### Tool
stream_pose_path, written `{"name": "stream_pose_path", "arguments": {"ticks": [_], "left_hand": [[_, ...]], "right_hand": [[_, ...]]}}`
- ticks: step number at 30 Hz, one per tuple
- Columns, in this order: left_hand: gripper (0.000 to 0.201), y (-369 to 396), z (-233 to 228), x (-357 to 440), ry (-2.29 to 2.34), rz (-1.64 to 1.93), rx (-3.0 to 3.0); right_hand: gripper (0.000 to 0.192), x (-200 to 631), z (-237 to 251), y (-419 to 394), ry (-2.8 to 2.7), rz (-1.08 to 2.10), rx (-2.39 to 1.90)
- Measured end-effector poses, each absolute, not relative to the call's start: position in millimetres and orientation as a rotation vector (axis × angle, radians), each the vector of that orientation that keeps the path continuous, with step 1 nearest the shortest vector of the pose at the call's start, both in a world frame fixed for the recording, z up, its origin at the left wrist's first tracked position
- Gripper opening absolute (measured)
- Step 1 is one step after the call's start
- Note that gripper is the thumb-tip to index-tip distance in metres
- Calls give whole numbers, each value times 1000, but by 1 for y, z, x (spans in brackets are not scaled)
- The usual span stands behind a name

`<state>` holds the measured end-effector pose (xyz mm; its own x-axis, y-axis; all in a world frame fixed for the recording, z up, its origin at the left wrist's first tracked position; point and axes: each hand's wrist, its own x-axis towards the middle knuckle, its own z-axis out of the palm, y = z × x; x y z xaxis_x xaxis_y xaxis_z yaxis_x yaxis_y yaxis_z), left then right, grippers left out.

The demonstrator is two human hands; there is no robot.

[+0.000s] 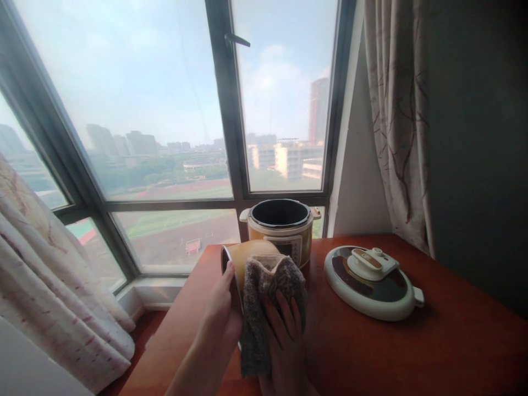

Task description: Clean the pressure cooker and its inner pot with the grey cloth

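My left hand [224, 308] grips the rim of a golden inner pot [249, 249], which is tipped on its side with its dark opening facing left. A grey-brown cloth [254, 313] with a pale edge is draped over the pot's outer wall. My right hand [284, 330] presses the cloth against the pot with its fingers spread slightly. Right behind the pot stands the pressure cooker body [304, 234], upright and open at the top, its front panel partly covered by the pot and cloth. The pot's lower side is hidden.
The cooker lid [371, 283] lies on the reddish-brown wooden table [449, 352], right of my hands. The table's left edge runs beside my left arm. Large windows [165, 99] rise behind the table, with curtains [400, 110] at both sides.
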<state>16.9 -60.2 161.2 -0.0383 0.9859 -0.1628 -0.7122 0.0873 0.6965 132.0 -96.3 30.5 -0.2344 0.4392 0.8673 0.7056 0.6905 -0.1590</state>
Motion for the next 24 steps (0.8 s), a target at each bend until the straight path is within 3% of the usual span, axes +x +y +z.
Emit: {"name": "stream_pose_path", "arguments": {"ticks": [4, 11, 14, 18, 24], "left_hand": [[39, -64, 147, 14, 797, 1463, 518], [64, -84, 42, -24, 1137, 1375, 993], [57, -93, 14, -30, 1181, 1367, 1222], [58, -97, 6, -19, 1200, 1327, 1266], [61, -87, 8, -6, 1180, 1405, 1224]], "right_hand": [[77, 133, 31, -95, -1839, -307, -880], [72, 130, 68, -83, -1796, -112, -903], [65, 124, 86, -72, -1662, -21, -913], [58, 120, 108, -55, -1559, 47, -950], [61, 124, 112, -42, -1790, -3, -941]]}}
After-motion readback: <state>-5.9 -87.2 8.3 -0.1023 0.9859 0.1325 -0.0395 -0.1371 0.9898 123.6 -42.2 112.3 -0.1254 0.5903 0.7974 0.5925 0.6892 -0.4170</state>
